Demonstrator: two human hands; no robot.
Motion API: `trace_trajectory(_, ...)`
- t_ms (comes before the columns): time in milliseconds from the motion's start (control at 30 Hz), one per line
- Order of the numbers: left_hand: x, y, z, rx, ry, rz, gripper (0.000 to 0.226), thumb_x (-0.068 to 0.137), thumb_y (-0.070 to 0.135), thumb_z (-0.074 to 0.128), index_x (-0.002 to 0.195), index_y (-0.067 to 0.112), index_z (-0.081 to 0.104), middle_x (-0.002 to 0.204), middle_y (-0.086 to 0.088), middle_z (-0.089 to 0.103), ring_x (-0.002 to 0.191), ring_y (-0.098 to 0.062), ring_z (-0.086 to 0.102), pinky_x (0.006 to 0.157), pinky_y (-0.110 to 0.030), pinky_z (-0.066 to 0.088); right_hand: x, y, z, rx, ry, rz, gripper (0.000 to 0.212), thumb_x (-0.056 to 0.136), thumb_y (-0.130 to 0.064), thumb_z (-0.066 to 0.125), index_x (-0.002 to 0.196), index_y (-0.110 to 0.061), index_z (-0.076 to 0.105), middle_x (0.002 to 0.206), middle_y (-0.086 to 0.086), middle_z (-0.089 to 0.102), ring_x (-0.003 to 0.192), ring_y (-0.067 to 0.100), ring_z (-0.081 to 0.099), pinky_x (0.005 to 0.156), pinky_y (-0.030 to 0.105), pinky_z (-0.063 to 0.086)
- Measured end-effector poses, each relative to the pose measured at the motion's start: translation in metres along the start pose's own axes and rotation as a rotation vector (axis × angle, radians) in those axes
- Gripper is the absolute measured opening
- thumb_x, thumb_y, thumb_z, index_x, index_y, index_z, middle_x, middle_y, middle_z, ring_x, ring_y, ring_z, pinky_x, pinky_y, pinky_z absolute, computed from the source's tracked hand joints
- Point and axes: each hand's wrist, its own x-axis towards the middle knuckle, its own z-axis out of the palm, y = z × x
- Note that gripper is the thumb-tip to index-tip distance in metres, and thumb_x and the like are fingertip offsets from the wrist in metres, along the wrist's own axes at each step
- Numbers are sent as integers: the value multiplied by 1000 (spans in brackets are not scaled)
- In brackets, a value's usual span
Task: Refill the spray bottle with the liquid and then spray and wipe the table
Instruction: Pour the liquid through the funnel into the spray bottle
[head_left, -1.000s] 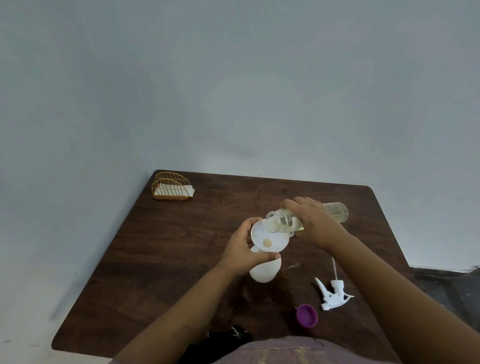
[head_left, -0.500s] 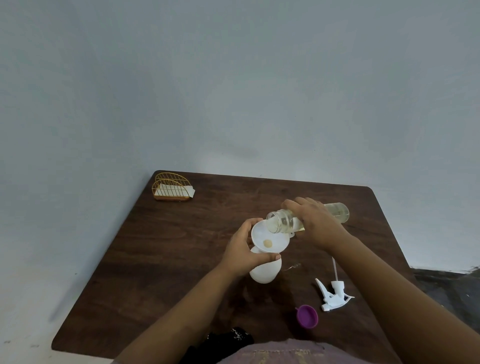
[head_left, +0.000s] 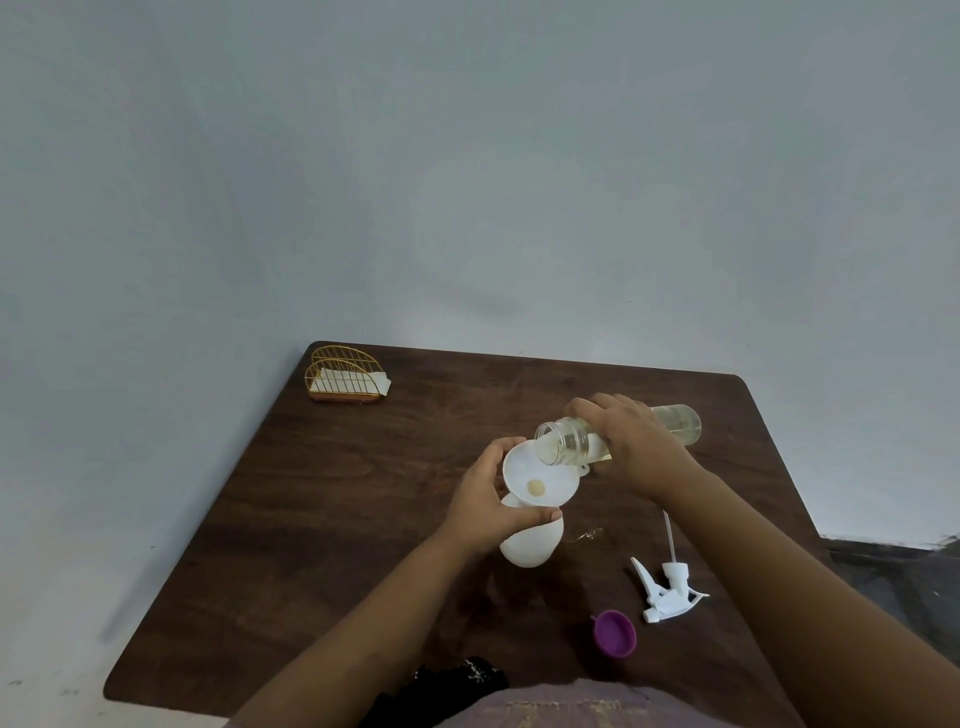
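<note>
The clear refill bottle (head_left: 618, 434), probably light yet slippery, is gripped mid-body by the right hand (head_left: 636, 447) above the funnel (head_left: 540, 480); the spray bottle (head_left: 530, 543) beneath is clasped at its neck by the left hand (head_left: 485, 506).

Soft, dim light; the wall (head_left: 467, 182) looks gray, the table (head_left: 363, 493) edges bend, and the picture is a bit blurry

Clear refill bottle (head_left: 571, 441), tipped nearly horizontal, mouth over white funnel (head_left: 540, 480) seated in white spray bottle (head_left: 530, 545); flow apparently indiscernible.
</note>
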Motion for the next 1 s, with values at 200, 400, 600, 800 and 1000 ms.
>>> trace_trajectory(200,1,-1,0,-3,0,0,77,60,32,92,122,41,48,122,21,57,113,-3,56,87,-23,55,-1,0,0,-7,-11,3,45,74,-28,72,114,-28,51,97,-6,54,90,16,50,80,30,37)
trace_trajectory(400,2,-1,0,8,-1,1,78,59,35,92,124,40,48,123,21,56,114,-5,55,89,-27,56,-1,-1,-1,-5,-15,-1,44,75,-28,72,114,-27,52,98,-5,55,91,17,51,81,32,40)
trace_trajectory(600,1,-2,1,1,-4,3,78,59,37,91,124,42,47,125,20,56,115,-6,55,90,-26,55,-1,-1,-2,-14,-12,-5,43,74,-27,71,113,-27,52,97,-5,56,90,17,52,80,32,41)
trace_trajectory(800,2,-2,0,-7,-4,10,79,59,35,92,125,38,49,124,19,58,114,-6,57,89,-26,56,-1,-1,-1,-12,-12,-4,43,74,-25,71,112,-27,52,96,-5,56,90,17,52,79,32,40)
trace_trajectory(1000,1,-1,0,-17,-1,9,77,60,31,92,122,39,49,122,20,59,113,-3,57,88,-25,55,-1,-1,-1,-24,-10,-8,43,75,-25,70,114,-25,52,97,-4,56,91,18,52,79,31,40)
